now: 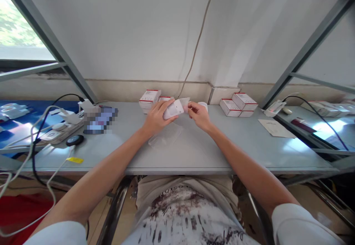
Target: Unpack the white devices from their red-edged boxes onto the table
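Note:
My left hand (pixel 158 117) is wrapped round a small white box-shaped device (pixel 173 109) with tiny dark marks on its end, held just above the table. A pale translucent film (pixel 184 101) sticks out from the device's far right side. My right hand (pixel 199 115) pinches the edge of that film between thumb and fingers. Partly hidden behind my right hand is a white round object (pixel 203 105). Below the device, a clear plastic bag (pixel 165 136) lies flat on the grey table (pixel 191 154).
White and red cartons (pixel 149 101) stand behind my left hand, and more cartons (pixel 240 104) are stacked at right. Farther right lies a paper sheet (pixel 276 128). At left are a phone (pixel 101 120), a power strip (pixel 62 131), a black round puck (pixel 74 140) and loose cables.

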Tool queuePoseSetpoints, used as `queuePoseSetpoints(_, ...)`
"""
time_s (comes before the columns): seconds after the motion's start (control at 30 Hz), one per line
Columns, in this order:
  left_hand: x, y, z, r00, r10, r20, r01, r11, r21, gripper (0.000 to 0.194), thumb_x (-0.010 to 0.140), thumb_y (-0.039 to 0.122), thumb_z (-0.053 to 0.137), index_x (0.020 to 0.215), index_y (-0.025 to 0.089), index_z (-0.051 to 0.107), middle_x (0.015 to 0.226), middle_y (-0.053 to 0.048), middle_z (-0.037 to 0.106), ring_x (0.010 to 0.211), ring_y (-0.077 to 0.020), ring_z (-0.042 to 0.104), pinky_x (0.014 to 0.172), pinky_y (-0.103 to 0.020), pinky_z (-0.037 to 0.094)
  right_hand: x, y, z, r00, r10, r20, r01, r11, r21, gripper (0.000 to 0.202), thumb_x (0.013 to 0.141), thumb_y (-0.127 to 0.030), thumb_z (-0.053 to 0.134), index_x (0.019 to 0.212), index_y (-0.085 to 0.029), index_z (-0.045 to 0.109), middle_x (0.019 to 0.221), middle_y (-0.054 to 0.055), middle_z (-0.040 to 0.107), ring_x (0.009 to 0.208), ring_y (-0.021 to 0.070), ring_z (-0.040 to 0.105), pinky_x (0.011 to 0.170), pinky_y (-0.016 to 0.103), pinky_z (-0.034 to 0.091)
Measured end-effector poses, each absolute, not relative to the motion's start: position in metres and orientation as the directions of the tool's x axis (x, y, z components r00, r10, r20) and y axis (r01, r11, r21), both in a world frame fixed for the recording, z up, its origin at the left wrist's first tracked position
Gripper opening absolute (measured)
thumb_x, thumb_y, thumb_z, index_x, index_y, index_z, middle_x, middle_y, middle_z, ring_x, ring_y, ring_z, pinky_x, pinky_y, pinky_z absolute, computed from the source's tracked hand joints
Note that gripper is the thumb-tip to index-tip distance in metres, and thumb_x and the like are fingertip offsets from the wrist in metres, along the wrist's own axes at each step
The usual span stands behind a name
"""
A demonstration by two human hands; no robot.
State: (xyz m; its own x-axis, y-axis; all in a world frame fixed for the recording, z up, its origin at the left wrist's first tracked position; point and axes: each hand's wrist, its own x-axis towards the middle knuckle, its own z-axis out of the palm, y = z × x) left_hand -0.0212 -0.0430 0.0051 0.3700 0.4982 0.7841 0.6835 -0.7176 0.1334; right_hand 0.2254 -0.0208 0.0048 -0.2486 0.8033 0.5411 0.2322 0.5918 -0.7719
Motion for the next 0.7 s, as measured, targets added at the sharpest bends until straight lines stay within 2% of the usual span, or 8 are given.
queuePoseSetpoints(0.13, -0.021, -0.042, 0.004, 0.379, 0.496, 0.781, 0.674, -0.726, 0.134, 0.066, 0.105, 0.061, 0.068, 0.160, 0.027, 0.054, 0.145, -0.015, 0.069, 0.136, -0.0331, 0.066, 0.122, -0.052, 0.049, 0.226, -0.024, 0.004, -0.308, 0.744, 0.594, 0.316, 0.668, -0.673, 0.029, 0.103, -0.039, 0.052, 0.078, -0.025, 0.047, 0.077, -0.001, 0.053, 0.070, 0.0166, 0.046, 0.066, 0.032, 0.036)
queuePoseSetpoints(0.27, -0.017, -0.045, 0.004, 0.372, 0.525, 0.765, 0.672, -0.721, 0.168, 0.075, 0.107, 0.063, 0.064, 0.169, 0.027, 0.043, 0.148, -0.016, 0.067, 0.138, -0.0333, 0.064, 0.121, -0.051, 0.049, 0.226, -0.026, 0.005, -0.300, 0.764, 0.571, 0.291, 0.643, -0.708, 0.033, 0.108, -0.045, 0.049, 0.081, -0.026, 0.045, 0.074, -0.002, 0.053, 0.068, 0.0166, 0.048, 0.066, 0.032, 0.038)
queuePoseSetpoints(0.33, -0.014, -0.047, 0.005, 0.368, 0.546, 0.753, 0.667, -0.719, 0.195, 0.075, 0.108, 0.062, 0.062, 0.171, 0.027, 0.041, 0.149, -0.016, 0.066, 0.137, -0.0325, 0.064, 0.120, -0.049, 0.050, 0.226, -0.026, 0.006, -0.249, 0.773, 0.584, 0.288, 0.635, -0.717, 0.036, 0.108, -0.051, 0.049, 0.082, -0.027, 0.047, 0.073, -0.002, 0.053, 0.068, 0.0167, 0.049, 0.067, 0.032, 0.039)
queuePoseSetpoints(0.47, -0.009, -0.055, 0.008, 0.365, 0.614, 0.700, 0.652, -0.705, 0.278, 0.070, 0.109, 0.059, 0.061, 0.168, 0.026, 0.046, 0.145, -0.015, 0.066, 0.130, -0.0303, 0.065, 0.117, -0.047, 0.051, 0.226, -0.023, 0.009, -0.086, 0.770, 0.632, 0.272, 0.629, -0.728, 0.043, 0.106, -0.059, 0.052, 0.079, -0.026, 0.052, 0.069, -0.002, 0.052, 0.067, 0.0163, 0.049, 0.066, 0.031, 0.041)
queuePoseSetpoints(0.7, -0.006, -0.067, 0.021, 0.343, 0.775, 0.531, 0.684, -0.593, 0.424, 0.064, 0.109, 0.059, 0.059, 0.163, 0.026, 0.051, 0.153, -0.012, 0.065, 0.134, -0.0308, 0.063, 0.117, -0.048, 0.051, 0.227, -0.012, 0.004, 0.180, 0.816, 0.550, 0.113, 0.538, -0.835, 0.046, 0.102, -0.062, 0.058, 0.074, -0.026, 0.052, 0.067, -0.003, 0.055, 0.062, 0.0139, 0.055, 0.061, 0.028, 0.047)
